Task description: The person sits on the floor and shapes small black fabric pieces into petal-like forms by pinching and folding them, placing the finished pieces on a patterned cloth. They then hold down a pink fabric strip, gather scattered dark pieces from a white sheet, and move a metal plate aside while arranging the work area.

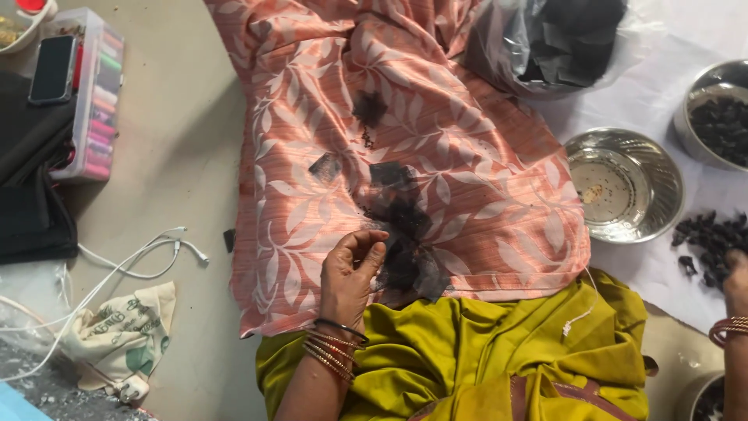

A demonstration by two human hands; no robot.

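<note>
Black net scraps lay heaped on the peach leaf-print cloth spread over the lap, within easy reach of the left hand, whose fingertips pinched at the pile's edge. Out at the frame's right edge, the right hand touched dark pieces; its grip could not be told. An empty steel bowl sat between, bare floor at left.

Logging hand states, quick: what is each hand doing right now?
Left hand: fingers pinched at sheer black fabric pieces; a grip cannot be told.
Right hand: mostly out of frame; cannot tell.
</note>
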